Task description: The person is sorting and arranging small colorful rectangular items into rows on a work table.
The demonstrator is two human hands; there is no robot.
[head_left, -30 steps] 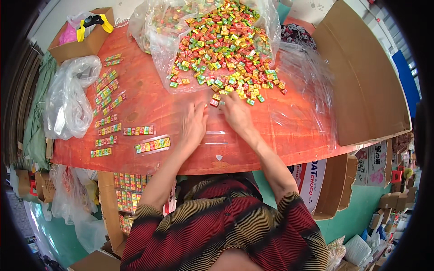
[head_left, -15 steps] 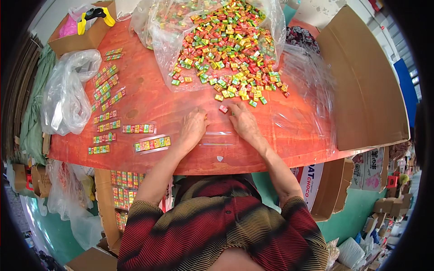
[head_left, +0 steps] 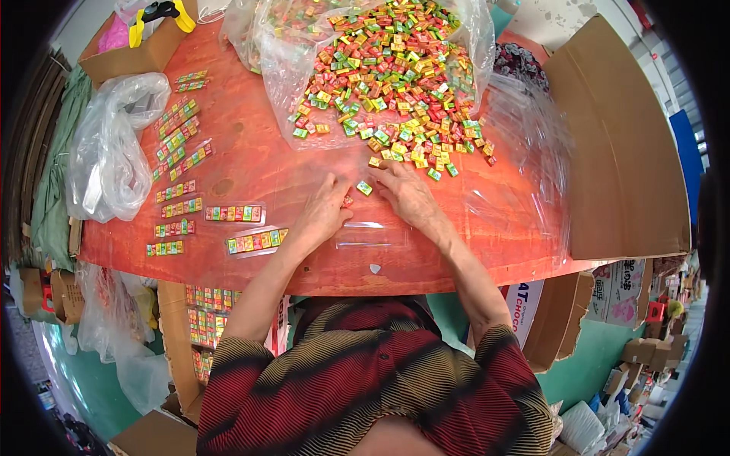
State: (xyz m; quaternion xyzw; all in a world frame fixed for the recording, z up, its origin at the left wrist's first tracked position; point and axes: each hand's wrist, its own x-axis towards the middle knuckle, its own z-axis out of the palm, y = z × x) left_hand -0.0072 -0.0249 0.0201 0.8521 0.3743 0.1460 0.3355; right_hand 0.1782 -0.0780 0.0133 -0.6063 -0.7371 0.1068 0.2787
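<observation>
My left hand [head_left: 322,211] is curled around at least one small red box [head_left: 347,201], which shows at its fingers. My right hand [head_left: 411,199] holds nothing I can see, its fingers apart at the near edge of a large heap of tiny red, yellow and green boxes [head_left: 411,83]. A single green box [head_left: 364,188] lies on the table between my two hands. Below it, between my forearms, is a clear plastic tray [head_left: 369,235]. To the left of my left forearm, two clear packs [head_left: 257,241] each hold a row of the little boxes.
The heap spills out of a big clear bag [head_left: 277,83] on the red table [head_left: 251,159]. More filled rows [head_left: 180,190] line the left side, beside a crumpled clear bag [head_left: 110,156]. Clear plastic sleeves [head_left: 525,152] and a tall cardboard box [head_left: 620,144] occupy the right.
The red box that lay between my hands is gone from there, and a green one now lies near that spot. My right fingers have shifted left and toward the heap.
</observation>
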